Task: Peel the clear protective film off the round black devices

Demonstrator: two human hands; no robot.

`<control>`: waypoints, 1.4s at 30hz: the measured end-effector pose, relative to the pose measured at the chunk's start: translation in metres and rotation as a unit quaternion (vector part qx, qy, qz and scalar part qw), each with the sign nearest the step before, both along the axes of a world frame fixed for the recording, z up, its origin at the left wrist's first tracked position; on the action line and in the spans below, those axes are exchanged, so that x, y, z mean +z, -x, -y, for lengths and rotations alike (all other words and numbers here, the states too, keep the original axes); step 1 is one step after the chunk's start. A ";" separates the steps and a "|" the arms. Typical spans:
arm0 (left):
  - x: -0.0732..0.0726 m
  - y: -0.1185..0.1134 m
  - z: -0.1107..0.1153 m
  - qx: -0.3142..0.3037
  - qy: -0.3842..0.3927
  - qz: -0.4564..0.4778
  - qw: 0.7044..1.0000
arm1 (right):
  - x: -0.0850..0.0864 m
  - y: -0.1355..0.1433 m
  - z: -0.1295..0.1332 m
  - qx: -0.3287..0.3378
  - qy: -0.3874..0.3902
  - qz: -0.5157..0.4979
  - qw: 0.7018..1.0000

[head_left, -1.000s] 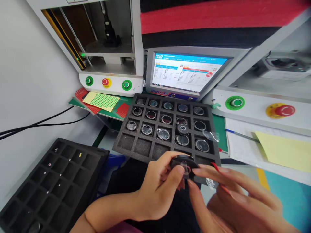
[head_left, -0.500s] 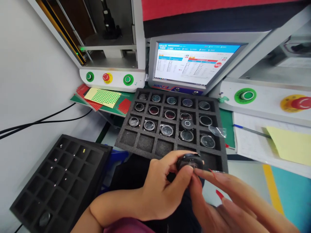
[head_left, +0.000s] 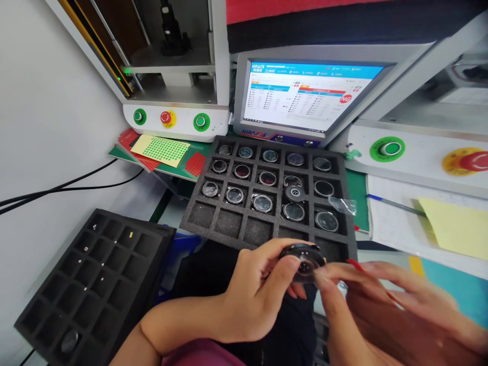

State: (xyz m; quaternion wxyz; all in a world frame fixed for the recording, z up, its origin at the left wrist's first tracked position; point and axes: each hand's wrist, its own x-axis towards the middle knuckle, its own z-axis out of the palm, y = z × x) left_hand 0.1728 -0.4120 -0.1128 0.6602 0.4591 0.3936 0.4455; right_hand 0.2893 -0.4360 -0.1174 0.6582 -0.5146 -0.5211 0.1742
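Note:
My left hand is closed around a round black smartwatch body, its back turned up with the sensor window showing. The left thumb presses on that back. At the right edge of the watch, my right hand pinches thumb and forefinger together on what looks like a thin clear film; its outline is hard to make out. Just beyond the hands lies a black foam tray with round watches in many compartments. One watch there rests back-up across a divider, overlapping its neighbours.
At lower left is a second foam tray, with one watch and small labels. A monitor stands behind, between two machines with push buttons. Clear plastic, a pen, yellow paper and sticker sheets lie around.
The watch has tilted so more of its back shows. My right hand has shifted right, from the middle of the watch's back to its right edge, its fingers now pinched.

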 end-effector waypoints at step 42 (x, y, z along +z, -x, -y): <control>-0.003 -0.003 -0.007 0.045 -0.021 -0.150 0.987 | -0.007 -0.007 0.008 0.070 0.017 -0.178 0.981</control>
